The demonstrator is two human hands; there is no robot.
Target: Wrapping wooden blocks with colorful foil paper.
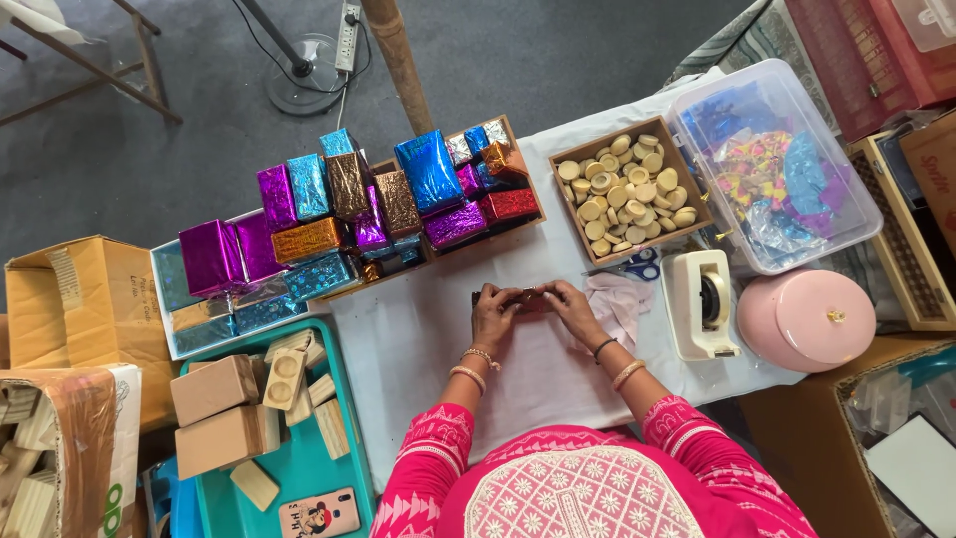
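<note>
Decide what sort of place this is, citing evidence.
Probably a small craft or gift-packing workspace: foil-wrapped boxes fill trays, a tape dispenser stands ready, and both hands hold a small red item.

Glossy crinkled foil covers the wrapped boxes (349, 214), matt bare wood shows on the blocks (214, 389) and round discs (627, 194), the storage bin (777, 164) is clear smooth plastic, and white cloth drapes the tabletop (418, 339)
</note>
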